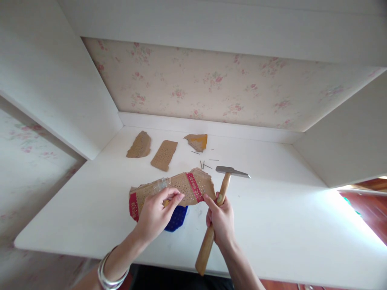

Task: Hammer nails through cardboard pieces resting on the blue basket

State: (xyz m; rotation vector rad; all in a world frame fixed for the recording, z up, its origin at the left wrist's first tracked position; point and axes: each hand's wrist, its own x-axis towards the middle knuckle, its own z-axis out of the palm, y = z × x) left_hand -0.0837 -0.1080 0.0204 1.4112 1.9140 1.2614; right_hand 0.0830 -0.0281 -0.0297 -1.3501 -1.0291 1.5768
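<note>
Hands: left (157, 213) pinches cardboard strip (181, 187) | right (220, 219) grips hammer (217, 209) upright

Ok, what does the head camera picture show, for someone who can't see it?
At a white desk, the left hand pinches a hole-dotted cardboard strip over a blue thing, and the right hand grips a wooden-handled hammer. Loose nails and three cardboard scraps lie behind.

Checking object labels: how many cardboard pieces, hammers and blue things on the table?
Cardboard pieces: 4 (big piece in hand, three loose pieces behind)
Hammer: 1
Blue thing: 1
Nails: too small to count
Total: 6 without nails
</note>
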